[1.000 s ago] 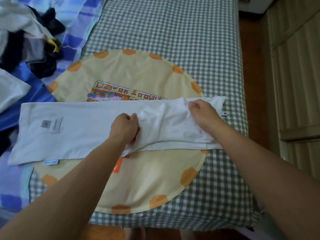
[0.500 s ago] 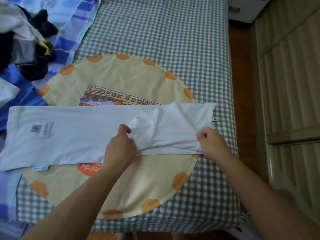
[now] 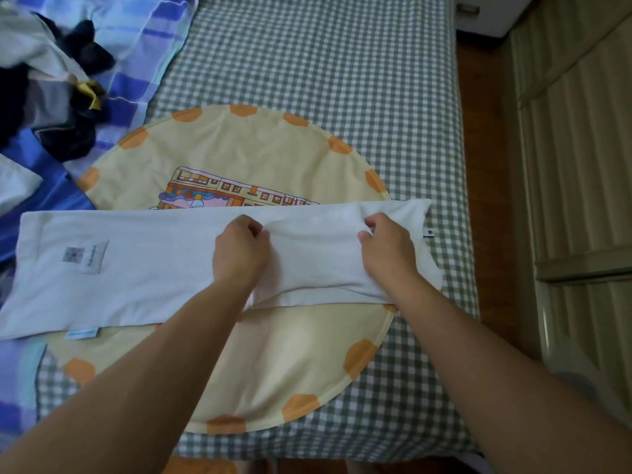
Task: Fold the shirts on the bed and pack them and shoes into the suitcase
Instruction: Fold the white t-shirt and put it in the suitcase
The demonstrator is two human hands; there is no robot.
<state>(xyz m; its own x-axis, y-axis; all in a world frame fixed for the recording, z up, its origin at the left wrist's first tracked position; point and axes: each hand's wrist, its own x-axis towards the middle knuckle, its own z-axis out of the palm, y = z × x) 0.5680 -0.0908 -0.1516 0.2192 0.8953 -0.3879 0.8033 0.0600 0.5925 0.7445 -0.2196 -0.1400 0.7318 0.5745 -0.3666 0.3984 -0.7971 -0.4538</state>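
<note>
A white shirt [image 3: 143, 268], already folded into a long strip, lies across the bed [image 3: 325, 63], parallel to its near edge. Most of the strip rests on a round yellow mat [image 3: 239, 148] with orange spots at its rim; its left end reaches over a blue checked blanket [image 3: 136, 39] at the bed's left side, and its right end stops near the right edge.

The right part of the shirt is doubled over into a thicker layer. Both hands sit on that layer. The left hand [image 3: 239, 251] has its fingers curled, pinching the cloth at the layer's left end. The right hand [image 3: 386, 248] likewise has curled fingers gripping the cloth near the far edge of the strip, close to the shirt's right end.

A square label [image 3: 85, 256] shows on the shirt's left part, and a small tag [image 3: 82, 333] sticks out from its near edge.

A heap of dark clothes [image 3: 51, 97] lies at the bed's far left corner.
</note>
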